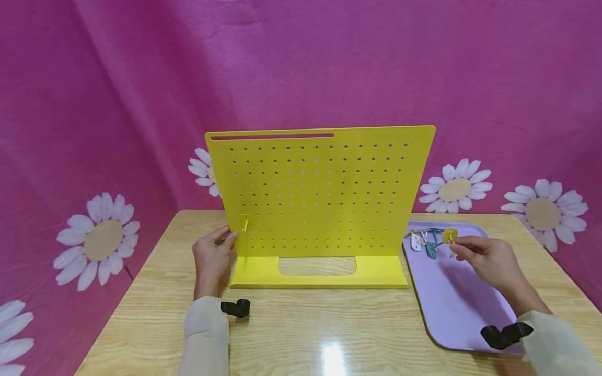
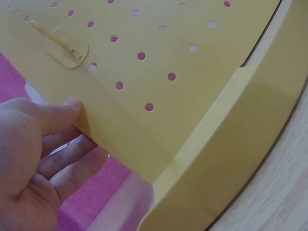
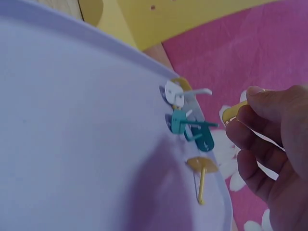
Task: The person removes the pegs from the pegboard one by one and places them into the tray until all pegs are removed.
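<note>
A yellow pegboard (image 1: 315, 193) stands upright on its base in the middle of the table. My left hand (image 1: 212, 254) holds its lower left edge, thumb on the front face and fingers behind, as the left wrist view shows. Close by, a yellow hook (image 2: 60, 42) is mounted in the board's holes. Over the far end of the lilac tray (image 1: 463, 292), my right hand (image 1: 486, 259) pinches a small yellow hook (image 3: 234, 111) between thumb and fingers. Below it lie white hooks (image 3: 174, 94), green hooks (image 3: 179, 121) and another yellow hook (image 3: 202, 164).
The wooden table (image 1: 291, 329) bears the board, with the tray to its right. A magenta cloth (image 1: 301, 62) with daisy prints hangs behind and to the sides. The board's base (image 1: 320, 279) has a wide cut-out along its back.
</note>
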Available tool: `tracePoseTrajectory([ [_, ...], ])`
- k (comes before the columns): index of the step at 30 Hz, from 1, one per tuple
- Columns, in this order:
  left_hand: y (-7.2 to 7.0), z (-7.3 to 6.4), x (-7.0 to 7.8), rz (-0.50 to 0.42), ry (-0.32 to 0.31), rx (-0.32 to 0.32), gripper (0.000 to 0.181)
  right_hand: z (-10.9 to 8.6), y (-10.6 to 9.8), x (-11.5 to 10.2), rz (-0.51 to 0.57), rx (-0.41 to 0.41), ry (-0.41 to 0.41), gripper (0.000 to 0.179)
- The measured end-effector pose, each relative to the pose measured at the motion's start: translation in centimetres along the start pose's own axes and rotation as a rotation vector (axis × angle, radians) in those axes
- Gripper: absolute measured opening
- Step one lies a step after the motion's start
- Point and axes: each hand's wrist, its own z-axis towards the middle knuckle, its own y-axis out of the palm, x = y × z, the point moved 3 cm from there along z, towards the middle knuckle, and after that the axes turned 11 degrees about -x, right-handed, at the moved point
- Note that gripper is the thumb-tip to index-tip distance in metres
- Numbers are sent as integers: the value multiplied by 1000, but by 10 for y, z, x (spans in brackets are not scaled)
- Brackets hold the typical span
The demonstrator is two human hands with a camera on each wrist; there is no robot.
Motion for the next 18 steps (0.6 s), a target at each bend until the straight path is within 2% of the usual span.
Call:
tracePoseTrajectory([
  [8,-2,0,1,17,16,5,30,8,3,21,77,-104,158,37],
  [14,-1,0,1,-1,4,-3,31,14,7,31,91,-136,211,38],
  [18,0,1,0,-15,-10,-12,32,18,9,35,87,-166,208,39],
])
